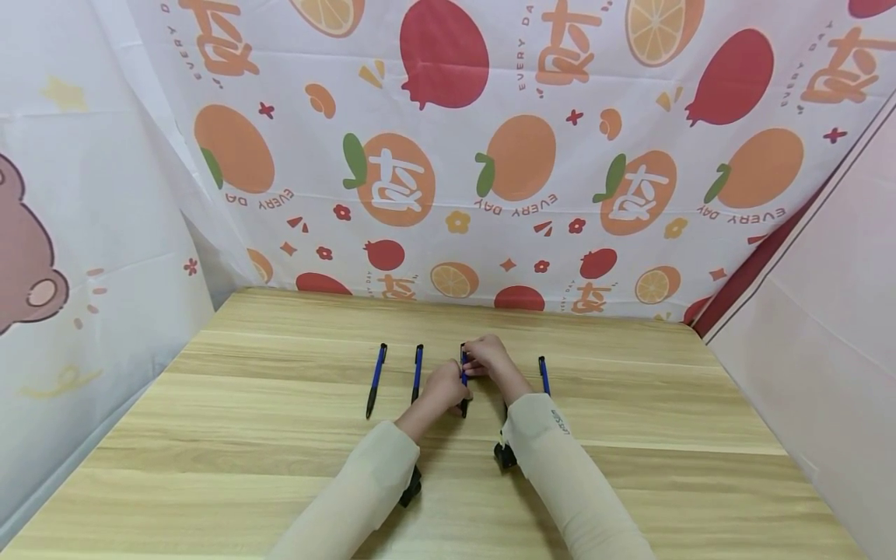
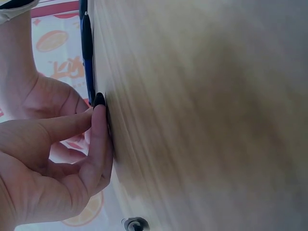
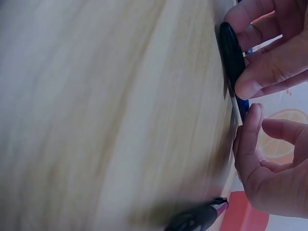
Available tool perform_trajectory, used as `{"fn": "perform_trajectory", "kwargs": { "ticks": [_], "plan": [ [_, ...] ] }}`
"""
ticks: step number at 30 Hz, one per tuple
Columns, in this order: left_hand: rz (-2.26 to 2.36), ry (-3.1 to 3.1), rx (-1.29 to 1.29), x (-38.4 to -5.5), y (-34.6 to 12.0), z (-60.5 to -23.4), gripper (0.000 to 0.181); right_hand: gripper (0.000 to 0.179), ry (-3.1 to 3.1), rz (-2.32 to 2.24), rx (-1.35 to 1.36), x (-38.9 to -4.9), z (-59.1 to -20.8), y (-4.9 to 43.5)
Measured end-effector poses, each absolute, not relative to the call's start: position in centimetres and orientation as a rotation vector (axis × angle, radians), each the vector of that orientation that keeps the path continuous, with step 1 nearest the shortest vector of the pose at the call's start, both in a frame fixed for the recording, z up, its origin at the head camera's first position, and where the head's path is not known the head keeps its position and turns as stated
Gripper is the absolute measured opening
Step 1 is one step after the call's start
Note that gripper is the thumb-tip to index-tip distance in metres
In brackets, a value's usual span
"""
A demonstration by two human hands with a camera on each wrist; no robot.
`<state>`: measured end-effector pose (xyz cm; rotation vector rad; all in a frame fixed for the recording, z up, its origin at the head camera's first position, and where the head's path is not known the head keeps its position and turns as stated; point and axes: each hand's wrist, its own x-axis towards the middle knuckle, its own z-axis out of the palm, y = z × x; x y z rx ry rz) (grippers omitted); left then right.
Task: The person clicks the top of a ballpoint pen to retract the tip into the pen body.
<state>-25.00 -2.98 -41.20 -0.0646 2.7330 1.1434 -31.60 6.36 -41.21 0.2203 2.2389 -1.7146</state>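
Several blue pens with black grips and clips lie on the wooden table. My left hand (image 1: 442,386) pinches the black grip of the middle pen (image 1: 464,379); the right wrist view shows its thumb and fingers around that grip (image 3: 232,53). At the clip end, the curled fingers of my right hand (image 1: 488,356) hold the same pen, with their tips right at its blue barrel. This pen lies close along the tabletop, partly hidden by both hands. Left of it are two pens, one at the far left (image 1: 376,381) and a nearer one (image 1: 418,369) partly behind my left hand.
To the right lies another pen (image 1: 544,376), its lower part covered by my right sleeve (image 1: 560,467). A dark pen end shows beside my right wrist. The wooden table (image 1: 245,435) meets a fruit-print cloth (image 1: 448,179) at the back, with pale cloths at both sides.
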Motion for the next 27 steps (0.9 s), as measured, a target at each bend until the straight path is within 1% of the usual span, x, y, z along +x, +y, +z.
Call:
{"fn": "perform_trajectory", "kwargs": {
  "ticks": [12, 18, 20, 27],
  "plan": [
    [1.240, 2.629, -0.104, -25.1, -3.1, -40.9, 0.028, 0.026, 2.215, -1.741, 0.202, -31.6, -40.6, 7.2],
    [1.194, 2.687, -0.029, -24.9, -3.2, -40.2, 0.027, 0.036, 2.216, -1.718, 0.181, -31.5, -39.3, 8.6],
    [1.165, 2.712, 0.000, -24.9, -3.0, -39.8, 0.025, 0.037, 2.216, -1.715, 0.181, -31.5, -38.9, 9.1],
    [1.122, 2.721, 0.080, -24.9, -1.6, -39.0, 0.030, 0.040, 2.203, -1.705, 0.184, -31.6, -38.2, 11.1]
  ]
}}
